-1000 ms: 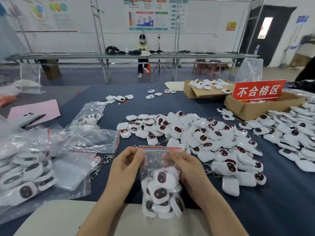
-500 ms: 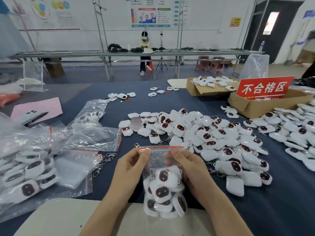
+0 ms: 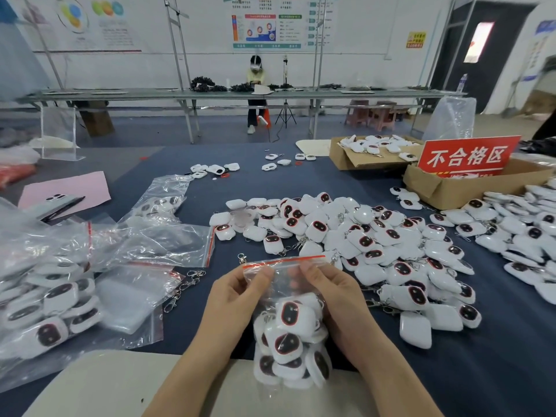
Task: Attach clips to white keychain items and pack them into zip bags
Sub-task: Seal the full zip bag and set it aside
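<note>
Both hands — left (image 3: 233, 291), right (image 3: 332, 291) — pinch the filled zip bag's (image 3: 288, 341) red-striped top, wrists angled inward.

I see a white back wall (image 3: 361, 64) hung with colourful posters (image 3: 267, 22). In front of it a person (image 3: 255, 76) sits at a long grey workbench (image 3: 120, 94), beside a black tripod (image 3: 285, 112). Pink stools (image 3: 358, 112) stand on the blue-grey floor (image 3: 144, 127), and at right is a dark door (image 3: 493, 70) with a bright pane.
</note>
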Available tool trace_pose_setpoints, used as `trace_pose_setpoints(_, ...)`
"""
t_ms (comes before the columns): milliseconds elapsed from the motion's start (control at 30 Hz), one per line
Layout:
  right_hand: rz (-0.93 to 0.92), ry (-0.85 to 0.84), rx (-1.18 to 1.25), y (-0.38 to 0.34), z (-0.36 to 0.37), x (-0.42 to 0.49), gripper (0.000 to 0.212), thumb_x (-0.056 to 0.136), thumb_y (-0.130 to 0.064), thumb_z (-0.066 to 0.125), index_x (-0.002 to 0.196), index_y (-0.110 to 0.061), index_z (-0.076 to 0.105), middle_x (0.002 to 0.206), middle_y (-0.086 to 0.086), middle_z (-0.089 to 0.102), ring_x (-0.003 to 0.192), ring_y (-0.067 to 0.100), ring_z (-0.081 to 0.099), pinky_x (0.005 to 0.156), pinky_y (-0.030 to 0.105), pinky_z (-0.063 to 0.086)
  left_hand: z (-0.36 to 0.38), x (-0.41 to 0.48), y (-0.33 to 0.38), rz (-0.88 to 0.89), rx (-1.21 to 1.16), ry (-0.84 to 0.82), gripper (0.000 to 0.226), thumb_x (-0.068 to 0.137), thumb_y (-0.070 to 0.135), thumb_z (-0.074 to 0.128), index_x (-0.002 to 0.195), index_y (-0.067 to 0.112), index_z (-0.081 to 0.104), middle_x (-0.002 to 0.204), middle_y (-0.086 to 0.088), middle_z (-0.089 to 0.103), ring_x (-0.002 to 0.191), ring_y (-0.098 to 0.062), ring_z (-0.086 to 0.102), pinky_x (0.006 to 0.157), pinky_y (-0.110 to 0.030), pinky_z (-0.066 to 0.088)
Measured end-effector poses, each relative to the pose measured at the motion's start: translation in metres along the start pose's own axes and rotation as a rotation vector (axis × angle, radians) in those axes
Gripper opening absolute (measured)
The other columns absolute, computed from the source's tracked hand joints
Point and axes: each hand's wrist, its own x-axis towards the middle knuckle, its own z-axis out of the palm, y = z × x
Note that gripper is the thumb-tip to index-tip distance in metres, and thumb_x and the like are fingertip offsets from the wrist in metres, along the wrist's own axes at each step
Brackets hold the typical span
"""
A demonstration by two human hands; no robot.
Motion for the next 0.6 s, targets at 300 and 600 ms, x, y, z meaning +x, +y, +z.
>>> trace_pose_setpoints(300, 0.032, -0.009, -0.017, 0.0024, 0.0057, -0.0015, 0.026, 0.085, -0.029, 0.072, 0.098, -0.007, 0.076, 0.098, 0.016, 0.074, 0.079, 0.024, 0.069, 0.071, 0.033, 0.059, 0.0036, -0.0014, -0.0005, -0.073, -0.094, -0.012, 0.027, 0.086, 0.040, 0.074, 0.094, 0.015, 0.078, 0.091, -0.016, 0.077, 0.085, -0.036, 0.074, 0.072, -0.041, 0.061)
trace_pose_setpoints(600, 0.033, -0.056, -0.044, 0.0051, 0.0095, -0.0013, 0.021, 0.083, -0.032, 0.075, 0.093, -0.014, 0.079, 0.093, 0.010, 0.077, 0.077, 0.020, 0.072, 0.066, 0.027, 0.057, 0.0081, -0.0025, 0.0018, -0.122, -0.150, -0.004, 0.014, 0.091, 0.027, 0.069, 0.095, 0.019, 0.079, 0.097, -0.012, 0.079, 0.090, -0.030, 0.076, 0.071, -0.029, 0.061)
